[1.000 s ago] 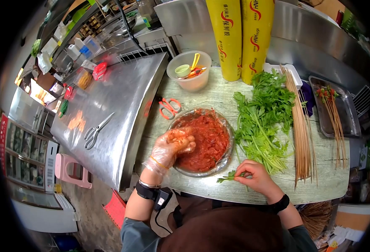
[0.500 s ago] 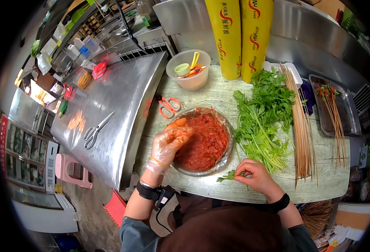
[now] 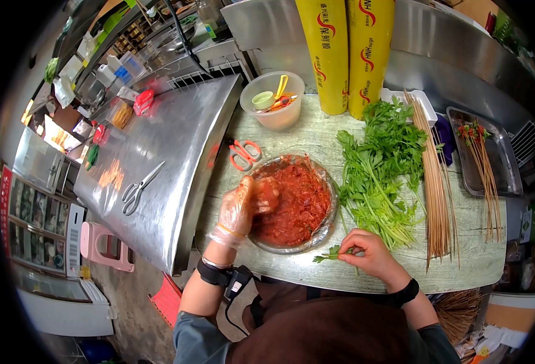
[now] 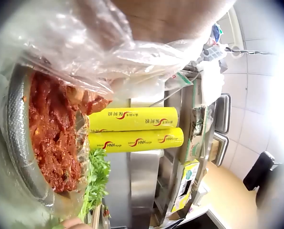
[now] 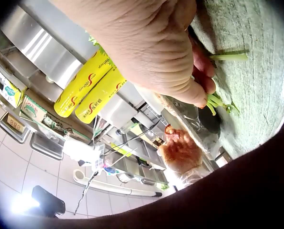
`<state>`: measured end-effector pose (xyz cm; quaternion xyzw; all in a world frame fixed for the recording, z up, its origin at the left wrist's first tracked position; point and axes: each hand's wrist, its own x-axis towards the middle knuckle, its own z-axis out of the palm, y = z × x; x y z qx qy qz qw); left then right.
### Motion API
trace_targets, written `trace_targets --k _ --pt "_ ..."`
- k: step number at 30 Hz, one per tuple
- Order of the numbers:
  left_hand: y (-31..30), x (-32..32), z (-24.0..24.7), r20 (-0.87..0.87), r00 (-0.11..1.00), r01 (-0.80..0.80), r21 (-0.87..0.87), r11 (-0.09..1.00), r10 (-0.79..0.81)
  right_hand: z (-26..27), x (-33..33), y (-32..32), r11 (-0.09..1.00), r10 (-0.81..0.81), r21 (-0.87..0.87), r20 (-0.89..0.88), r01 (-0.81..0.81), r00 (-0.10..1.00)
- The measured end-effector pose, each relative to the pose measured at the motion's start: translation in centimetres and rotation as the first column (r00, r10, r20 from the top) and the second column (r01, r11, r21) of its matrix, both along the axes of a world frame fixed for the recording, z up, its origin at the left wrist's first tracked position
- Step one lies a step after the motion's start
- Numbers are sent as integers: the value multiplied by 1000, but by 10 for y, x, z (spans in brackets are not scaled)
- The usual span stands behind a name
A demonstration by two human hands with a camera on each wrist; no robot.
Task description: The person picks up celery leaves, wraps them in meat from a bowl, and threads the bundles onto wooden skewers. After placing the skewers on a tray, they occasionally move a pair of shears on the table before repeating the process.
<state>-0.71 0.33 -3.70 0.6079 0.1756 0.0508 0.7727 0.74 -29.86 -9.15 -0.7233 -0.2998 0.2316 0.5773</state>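
In the head view my left hand (image 3: 238,209), in a clear plastic glove smeared red, is over the left side of a bowl of red minced meat (image 3: 304,206). Its fingers curl round a clump of the meat (image 3: 267,195); the left wrist view hides most of them behind the glove. Right of the bowl, at the table's front, my bare right hand (image 3: 369,256) pinches a small green sprig (image 3: 327,255) between thumb and fingers. Stems (image 5: 216,102) poke out past these fingers in the right wrist view.
Leafy greens (image 3: 382,176) and a bundle of wooden skewers (image 3: 436,200) lie to the right, with a metal tray (image 3: 455,173) beyond. Orange-handled scissors (image 3: 245,155), a plastic tub (image 3: 287,124) and two yellow rolls (image 3: 327,60) stand or lie behind the bowl.
My left hand has turned over beside the bowl, its fingers shifting so the red clump shows at their right side. My right hand stays in place with the sprig.
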Motion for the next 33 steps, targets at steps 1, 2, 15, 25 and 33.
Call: trace_targets --k 1,2,15,25,33 --pt "-2 3 2 -6 1000 -10 27 1000 10 0 0 0 1000 1 0 1 -1 1000" --pt "-3 6 4 -13 1000 -19 55 998 19 1 0 0 1000 1 -2 4 -1 1000" --pt "20 46 10 -79 956 93 995 40 -282 1 0 -2 1000 5 15 -21 -4 1000" --pt "10 23 35 -22 898 78 991 109 -440 1 1 -1 1000 12 13 -20 -12 1000" --pt "-15 37 19 -192 836 147 981 -127 -514 -2 1 -2 1000 11 20 -10 -11 1000"
